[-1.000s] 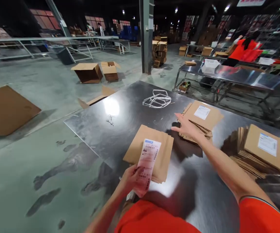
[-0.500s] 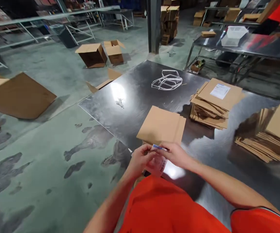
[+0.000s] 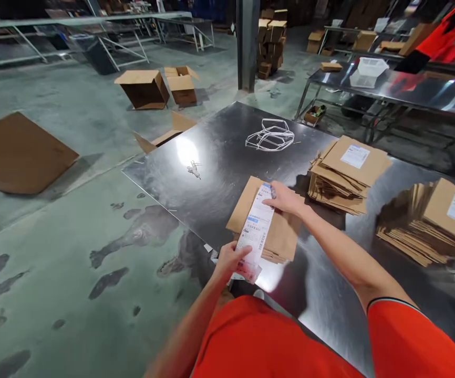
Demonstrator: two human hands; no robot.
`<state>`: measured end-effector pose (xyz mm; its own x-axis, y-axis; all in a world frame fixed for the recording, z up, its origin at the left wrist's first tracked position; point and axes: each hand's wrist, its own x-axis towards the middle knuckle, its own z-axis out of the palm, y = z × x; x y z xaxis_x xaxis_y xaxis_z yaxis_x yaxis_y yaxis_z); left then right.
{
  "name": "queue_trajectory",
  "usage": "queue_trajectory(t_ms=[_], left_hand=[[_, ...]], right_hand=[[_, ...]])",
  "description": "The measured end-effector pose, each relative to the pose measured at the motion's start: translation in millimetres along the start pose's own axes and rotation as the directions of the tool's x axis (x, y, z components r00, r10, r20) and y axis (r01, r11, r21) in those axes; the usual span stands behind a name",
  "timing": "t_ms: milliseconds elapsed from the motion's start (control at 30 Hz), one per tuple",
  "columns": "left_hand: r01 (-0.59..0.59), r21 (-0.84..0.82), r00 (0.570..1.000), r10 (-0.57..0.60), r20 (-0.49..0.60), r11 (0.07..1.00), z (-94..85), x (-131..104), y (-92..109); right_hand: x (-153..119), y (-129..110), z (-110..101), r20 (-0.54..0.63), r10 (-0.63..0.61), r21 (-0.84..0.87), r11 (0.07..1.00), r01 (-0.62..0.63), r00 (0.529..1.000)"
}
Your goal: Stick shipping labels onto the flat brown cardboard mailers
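the strip of labels (image 3: 256, 226) lies between my two hands, its long axis running from the near edge of the metal table (image 3: 219, 152) away from me, leaning a little to the right. my left hand (image 3: 229, 261) has the close end, thumb flat on the printed face and fingers underneath — a pinch, not a fist — with the pinkish tail of the strip hanging below it, near that edge. my right hand (image 3: 286, 199) reaches in from the right side and nips the far end between thumb and fingers, so the printed length is stretched between the two grips, face up. under it sits the closest pile of flat cardboard mailers (image 3: 286, 236), by the near edge; whether the strip touches the top mailer, i can't tell. my right hand is also the nearer one to the labelled pile (image 3: 373, 165) over by the far edge, and to the other labelled pile (image 3: 434, 210) further right — both well off the strip's line. beyond the strip's far end, toward the table's far corner, lie the loops of white strapping (image 3: 270, 140), apart from both hands.
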<state>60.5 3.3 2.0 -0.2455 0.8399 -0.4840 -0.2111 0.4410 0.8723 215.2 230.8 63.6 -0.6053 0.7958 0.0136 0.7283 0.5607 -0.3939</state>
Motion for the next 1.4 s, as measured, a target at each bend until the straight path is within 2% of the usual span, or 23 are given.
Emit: queue_trajectory(t_ms=[100,200,300,333,400,467,533,600,633,733,767,800,900,967,1033,1100,1133,1200,1267,1300,1333,1367,1400], left_hand=[[0.014,-0.038,0.999,-0.012,0.042,0.999,-2.7,-3,-4],[0.125,0.014,0.99,-0.125,0.072,0.992,-13.1,-19,-19],[0.18,0.133,0.98,-0.189,0.061,0.975,-36.3,-41,-34],[0.139,0.161,0.988,-0.149,0.051,0.977,-44.6,-45,-34],[-0.076,0.227,0.997,0.067,0.048,0.971,-56.2,-43,-26],[-0.359,0.35,0.933,0.347,0.1,0.865,-57.6,-28,-7],[-0.5,0.519,0.861,0.46,0.215,0.693,-50.1,-5,12],[-0.523,0.674,0.845,0.425,0.326,0.522,-39.9,15,23],[-0.516,0.732,0.847,0.392,0.359,0.444,-35.8,22,24],[-0.496,0.814,0.853,0.347,0.39,0.303,-30.9,27,19],[-0.501,0.819,0.85,0.339,0.404,0.28,-31.2,26,18],[-0.51,0.818,0.845,0.332,0.419,0.266,-31.8,24,18],[-0.533,0.804,0.838,0.302,0.455,0.266,-31.9,20,22],[-0.54,0.784,0.836,0.301,0.458,0.307,-29.2,18,25],[-0.565,0.739,0.823,0.307,0.477,0.368,-25.0,16,25],[-0.595,0.679,0.804,0.321,0.501,0.43,-20.5,13,22],[-0.599,0.658,0.801,0.327,0.501,0.457,-18.7,10,19],[-0.587,0.634,0.809,0.332,0.486,0.503,-17.1,4,16],[-0.558,0.628,0.828,0.314,0.464,0.543,-18.2,-2,13],[-0.543,0.626,0.837,0.301,0.457,0.56,-19.3,-5,12],[-0.532,0.621,0.843,0.289,0.454,0.576,-20.4,-7,11],[-0.523,0.614,0.847,0.281,0.451,0.592,-21.2,-9,10],[-0.513,0.604,0.852,0.276,0.446,0.609,-21.4,-10,8]], right_hand=[[4,-2,6,0.056,-0.01,-0.11,0.994,0.017,0.998],[-4,-7,7,0.106,0.016,-0.221,0.975,0.007,0.994],[-12,-13,7,-0.001,0.149,-0.323,0.936,-0.142,0.989],[-13,-15,8,-0.06,0.158,-0.329,0.929,-0.169,0.986],[-12,-19,15,-0.121,0.087,-0.291,0.949,-0.119,0.989],[-9,-23,27,-0.11,0.004,-0.229,0.973,-0.029,0.994],[-8,-29,43,-0.101,0.023,-0.211,0.977,-0.044,0.995],[-16,-38,60,-0.117,0.049,-0.25,0.965,-0.077,0.992],[-23,-42,69,-0.107,0.011,-0.272,0.961,-0.04,0.994],[-43,-49,84,0.034,-0.265,-0.271,0.926,0.264,0.964],[-45,-47,83,0.086,-0.322,-0.252,0.908,0.333,0.943],[-44,-41,78,0.113,-0.324,-0.245,0.907,0.342,0.939],[-28,-11,52,0.063,-0.105,-0.282,0.952,0.119,0.992],[-22,5,36,0.003,0.037,-0.289,0.957,-0.035,0.999],[-30,4,33,-0.075,0.166,-0.285,0.941,-0.181,0.983],[-51,-13,44,-0.145,0.24,-0.277,0.922,-0.272,0.96],[-64,-25,53,-0.146,0.211,-0.27,0.931,-0.244,0.966],[-90,-48,69,-0.061,0.002,-0.228,0.974,-0.016,0.998],[-109,-57,74,0.022,-0.234,-0.122,0.964,0.235,0.972],[-115,-55,71,-0.004,-0.253,-0.07,0.965,0.253,0.967],[-120,-48,66,-0.07,-0.184,-0.032,0.983,0.182,0.98],[-124,-38,59,-0.163,-0.035,0.002,0.999,0.036,0.986],[-128,-25,52,-0.252,0.159,0.046,0.987,-0.152,0.955]])
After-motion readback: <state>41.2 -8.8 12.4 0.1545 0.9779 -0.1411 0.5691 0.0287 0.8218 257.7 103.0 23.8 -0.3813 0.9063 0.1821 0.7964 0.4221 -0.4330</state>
